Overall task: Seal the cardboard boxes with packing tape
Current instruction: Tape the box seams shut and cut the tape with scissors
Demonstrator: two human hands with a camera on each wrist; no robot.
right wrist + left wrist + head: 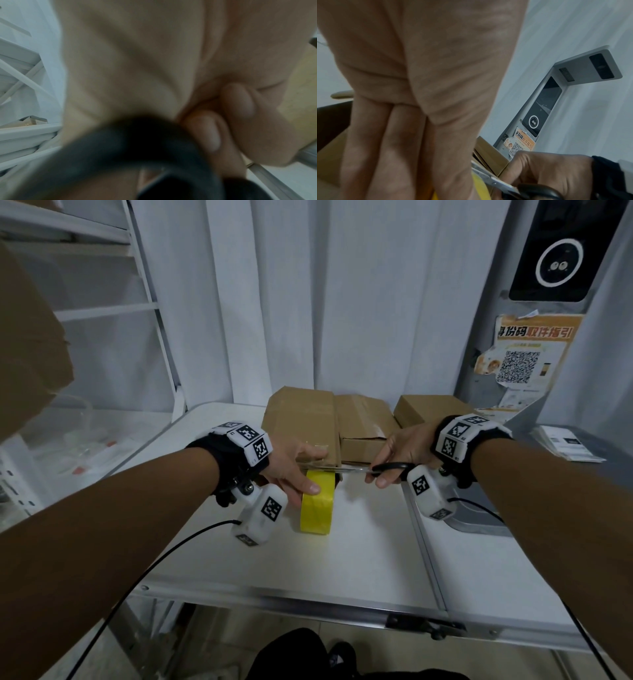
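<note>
Yellow glossy tape roll point(317, 501); black-handled steel scissors point(378, 468); brown cardboard box point(301, 424).

Bare white table point(359, 559) nearward of the yellow tape roll point(317, 503); 3 cardboard boxes point(301, 419) behind it.

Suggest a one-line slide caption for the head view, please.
Left hand steadies the yellow tape roll at a cardboard box while right hand cuts with scissors.

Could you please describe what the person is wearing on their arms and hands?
Both forearms are bare, without sleeves or gloves. The left hand and right hand each have a black wrist strap carrying white blocks printed with black square markers; a thin black cable trails from each lower block.
</note>
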